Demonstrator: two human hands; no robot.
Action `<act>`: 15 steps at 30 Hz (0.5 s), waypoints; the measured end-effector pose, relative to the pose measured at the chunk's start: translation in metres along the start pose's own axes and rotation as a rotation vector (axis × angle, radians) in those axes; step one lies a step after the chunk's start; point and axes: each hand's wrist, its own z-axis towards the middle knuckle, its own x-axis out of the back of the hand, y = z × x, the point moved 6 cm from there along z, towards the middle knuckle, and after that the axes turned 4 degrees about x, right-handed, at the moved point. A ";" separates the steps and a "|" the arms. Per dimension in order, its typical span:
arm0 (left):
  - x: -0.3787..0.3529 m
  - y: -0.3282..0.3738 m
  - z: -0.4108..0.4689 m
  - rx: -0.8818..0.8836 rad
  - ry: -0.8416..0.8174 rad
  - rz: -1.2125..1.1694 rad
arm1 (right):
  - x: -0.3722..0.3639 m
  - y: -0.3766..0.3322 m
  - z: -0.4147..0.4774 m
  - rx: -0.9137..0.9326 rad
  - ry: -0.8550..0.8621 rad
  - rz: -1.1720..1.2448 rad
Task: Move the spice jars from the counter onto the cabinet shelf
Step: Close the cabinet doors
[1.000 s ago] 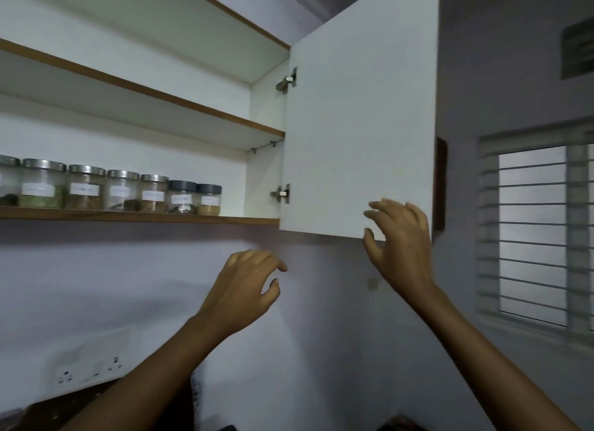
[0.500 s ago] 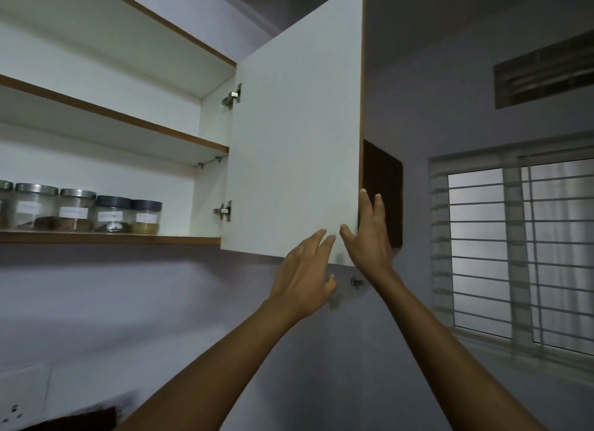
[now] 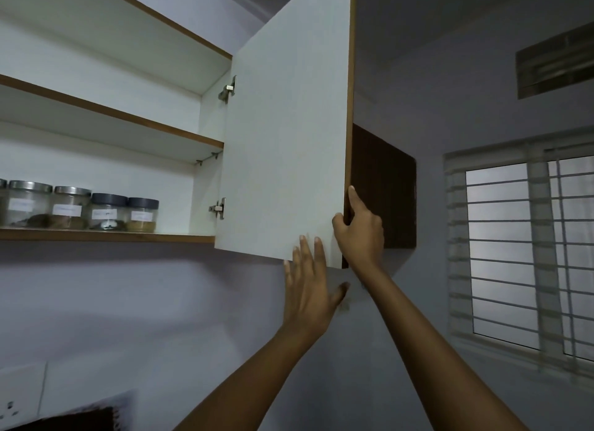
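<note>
Several labelled spice jars (image 3: 109, 210) with silver or dark lids stand in a row on the lower cabinet shelf (image 3: 106, 236) at the left. The white cabinet door (image 3: 283, 141) stands open, its inner face toward me. My right hand (image 3: 361, 234) grips the door's free edge near the bottom corner, thumb on the white face and index finger pointing up along the edge. My left hand (image 3: 308, 289) is flat, with straight fingertips touching the door's lower edge. Neither hand holds a jar. The counter is out of view.
A bare upper shelf (image 3: 128, 115) sits above the jars. A dark brown cabinet (image 3: 385, 189) hangs just behind the door. A barred window (image 3: 527, 254) is at the right, a vent (image 3: 556, 61) high on the wall, and a wall socket (image 3: 19, 395) at the lower left.
My left hand rose from below the shelf to the door's lower edge. My right hand shifted from the bottom edge to grip the door's free side edge.
</note>
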 end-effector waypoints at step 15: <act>0.080 -0.013 -0.023 -0.159 0.317 -0.061 | -0.008 -0.073 -0.029 0.151 0.098 0.129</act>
